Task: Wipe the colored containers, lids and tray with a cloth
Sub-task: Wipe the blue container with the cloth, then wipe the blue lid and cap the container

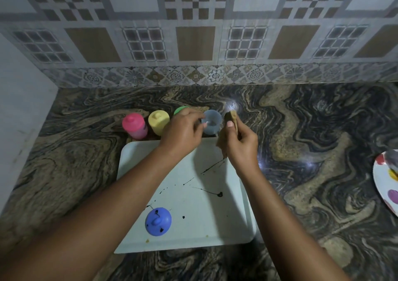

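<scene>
A white tray (185,233) lies on the counter, spattered with dark stains. On its near left part rests a blue lid (158,221) with dark spots. Behind the tray stand a pink container (135,125) and a yellow container (159,121), both lidded, and a green lid (180,110) mostly hidden by my left hand (183,130). That hand grips the rim of an open blue container (212,121) at the tray's far edge. My right hand (241,145), just right of it, holds a folded brown cloth (232,119).
The dark swirled stone counter (312,151) runs to a tiled wall (193,43) at the back. A white side wall (21,108) closes the left. A plate with coloured dots (387,186) sits at the right edge.
</scene>
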The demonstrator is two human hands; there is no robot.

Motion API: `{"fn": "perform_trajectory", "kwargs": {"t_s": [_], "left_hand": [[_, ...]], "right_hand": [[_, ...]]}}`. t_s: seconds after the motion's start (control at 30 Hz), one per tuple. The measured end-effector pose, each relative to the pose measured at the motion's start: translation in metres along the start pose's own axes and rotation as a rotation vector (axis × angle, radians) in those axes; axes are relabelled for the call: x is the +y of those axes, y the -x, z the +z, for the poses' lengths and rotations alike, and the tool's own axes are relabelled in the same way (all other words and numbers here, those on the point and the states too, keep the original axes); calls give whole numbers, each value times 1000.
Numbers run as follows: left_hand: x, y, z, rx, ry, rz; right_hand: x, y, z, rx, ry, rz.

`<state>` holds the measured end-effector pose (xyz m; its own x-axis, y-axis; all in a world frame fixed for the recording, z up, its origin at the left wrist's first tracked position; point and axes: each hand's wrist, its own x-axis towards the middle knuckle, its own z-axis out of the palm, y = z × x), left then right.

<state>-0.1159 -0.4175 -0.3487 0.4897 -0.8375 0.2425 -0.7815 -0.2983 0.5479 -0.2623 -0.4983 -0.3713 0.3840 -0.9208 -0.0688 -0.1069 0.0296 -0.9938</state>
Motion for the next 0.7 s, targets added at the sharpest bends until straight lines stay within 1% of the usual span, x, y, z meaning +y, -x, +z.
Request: {"fn": "perform_trajectory", "kwargs": {"t_s": [0.13,0.3,0.4,0.53,0.6,0.7], "left_hand": [[-7,44,-47,26,72,-83],[-15,119,-76,-36,69,-227],[-22,162,-72,-135,51,-291],[-30,205,-57,-298,2,-316],[-33,221,-51,-335,-38,-305],[-39,237,-45,-328,-81,-283]], "right_hand": [[-5,34,-2,-116,-64,19],[-16,91,-2,-235,-103,111],[-15,125,-1,-326,-100,135],[0,159,3,-373,-48,153],[6,172,5,-395,-44,142],[12,185,6,-414,12,121]]}}
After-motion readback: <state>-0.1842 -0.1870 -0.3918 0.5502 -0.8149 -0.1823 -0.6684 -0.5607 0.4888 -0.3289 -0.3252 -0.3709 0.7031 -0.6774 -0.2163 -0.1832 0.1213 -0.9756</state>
